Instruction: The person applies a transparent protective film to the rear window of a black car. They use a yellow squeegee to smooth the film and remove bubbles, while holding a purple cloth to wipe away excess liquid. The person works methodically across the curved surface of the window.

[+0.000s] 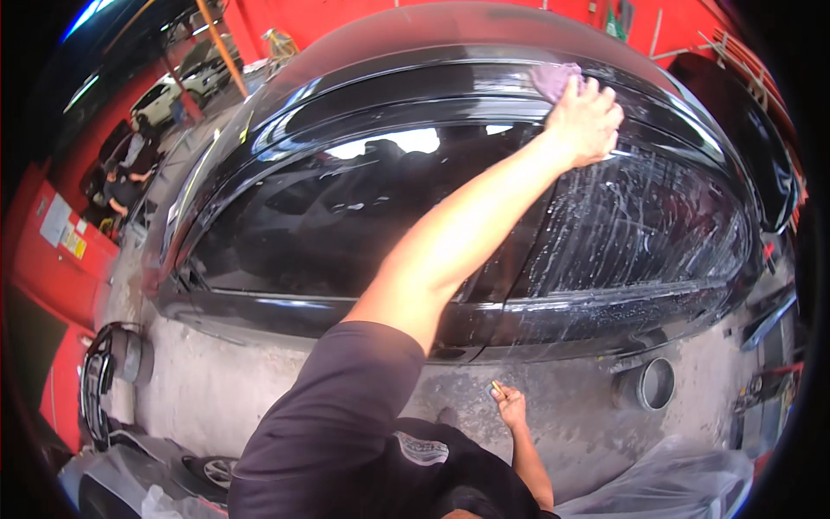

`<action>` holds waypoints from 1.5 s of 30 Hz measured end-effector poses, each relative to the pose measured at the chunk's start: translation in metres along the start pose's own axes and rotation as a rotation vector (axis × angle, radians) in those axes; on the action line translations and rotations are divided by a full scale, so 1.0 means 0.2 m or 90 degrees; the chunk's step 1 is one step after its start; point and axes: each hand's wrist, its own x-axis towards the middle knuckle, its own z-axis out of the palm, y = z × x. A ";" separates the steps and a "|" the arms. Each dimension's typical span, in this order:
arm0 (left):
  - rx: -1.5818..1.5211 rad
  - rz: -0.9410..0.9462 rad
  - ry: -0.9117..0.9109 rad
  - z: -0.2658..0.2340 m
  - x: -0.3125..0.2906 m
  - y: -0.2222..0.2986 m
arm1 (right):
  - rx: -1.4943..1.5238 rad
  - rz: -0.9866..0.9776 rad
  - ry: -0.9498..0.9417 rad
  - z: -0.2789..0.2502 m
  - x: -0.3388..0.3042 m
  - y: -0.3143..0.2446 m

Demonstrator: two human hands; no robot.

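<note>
My left hand [584, 123] stretches up across the side of a black car [372, 216]. Its fingers press a crumpled purple cloth [558, 82] onto the roof edge, above the rear side window. That rear window [644, 221] is streaked with water or whitish suds; the front side window [337, 216] looks mostly free of streaks. Low down, near my body, my right hand [510, 405] is closed with a small, thin yellowish thing [498, 390] pinched between the fingers. What kind of thing it is, I cannot make out.
A dark bucket [657, 385] stands on the concrete floor right of me. Clear plastic sheeting [666, 484] lies at lower right, and a wheel [216, 470] shows at lower left. Another person [123, 186] is at far left, with a white car [164, 97] beyond.
</note>
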 end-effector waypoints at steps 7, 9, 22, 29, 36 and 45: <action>0.074 -0.168 0.088 -0.55 -0.69 -0.58 | 0.039 -0.031 -0.038 0.08 0.05 -0.10; 0.078 -0.215 0.080 -0.73 -0.91 -0.75 | 0.027 -0.019 -0.043 0.14 0.07 -0.13; 0.203 -0.460 0.130 -1.54 -2.35 -1.53 | 0.003 -0.057 -0.089 0.37 0.03 -0.70; 0.191 -0.500 0.199 -1.38 -2.14 -1.38 | 0.065 -0.077 -0.024 0.29 -0.05 -0.64; -0.008 -0.295 0.153 -0.86 -1.34 -0.83 | 0.164 -0.059 0.021 0.16 -0.07 -0.68; -0.101 -0.150 0.090 -0.73 -1.06 -0.59 | 0.188 -0.171 0.009 0.10 -0.03 -0.97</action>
